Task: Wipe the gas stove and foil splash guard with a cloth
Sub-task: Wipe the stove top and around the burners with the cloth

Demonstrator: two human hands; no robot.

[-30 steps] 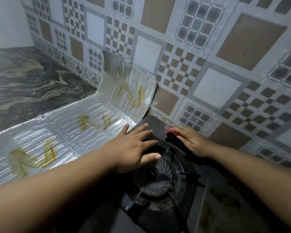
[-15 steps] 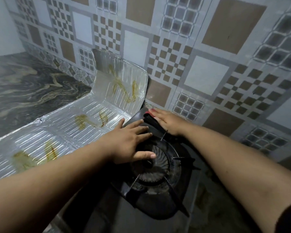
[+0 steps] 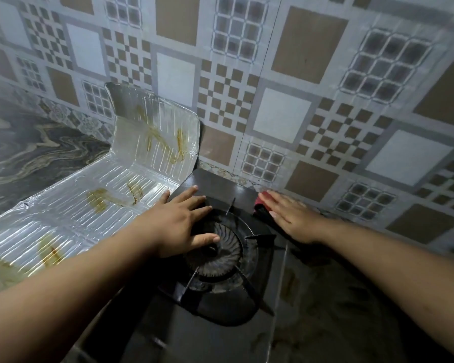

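The black gas stove (image 3: 220,187) stands against the tiled wall, its round burner and pan supports (image 3: 220,247) in the middle. My left hand (image 3: 184,221) lies flat with fingers spread on the stove's left side, at the burner's edge. My right hand (image 3: 291,218) presses flat on a red and dark cloth (image 3: 262,203) at the stove's back right corner. The foil splash guard (image 3: 95,205) lies to the left, bent up at the wall end, with yellow-brown grease streaks on it.
A patterned tile wall (image 3: 286,121) runs close behind the stove. The dark marbled countertop (image 3: 24,155) stretches left beyond the foil. To the right of the stove the dark counter (image 3: 325,310) shows smudges.
My right hand slid the cloth left along the stove's back edge, then back right to the rear right corner. My left hand stayed on the stove.
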